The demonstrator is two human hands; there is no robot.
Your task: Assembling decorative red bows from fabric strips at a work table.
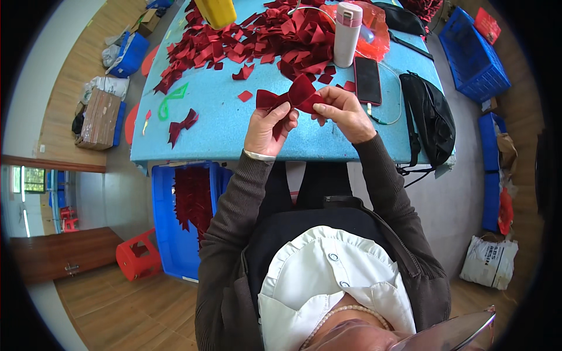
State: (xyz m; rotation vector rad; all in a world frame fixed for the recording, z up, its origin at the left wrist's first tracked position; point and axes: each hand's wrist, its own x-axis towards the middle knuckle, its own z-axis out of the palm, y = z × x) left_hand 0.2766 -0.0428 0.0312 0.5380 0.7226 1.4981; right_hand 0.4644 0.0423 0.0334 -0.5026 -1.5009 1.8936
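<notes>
A dark red velvet bow (301,92) is held up between both hands above the near part of the blue table. Its left loop is pinched by my left hand (270,126), thumb on top near the middle. My right hand (346,112) grips the bow's right end between thumb and fingertips. Another red bow (183,127) lies on the table to the left, beside a green plastic outline piece (172,100). Beyond my hands spreads a big heap of red fabric pieces (246,41), with a single piece (244,95) lying closer.
On the table's right stand a white bottle with a pink lid (347,35), a phone (367,82) on a cable and a black bag (430,117). A yellow container (216,13) is at the back. Below left sits a blue crate (167,234) with red bows, near a red stool (139,255).
</notes>
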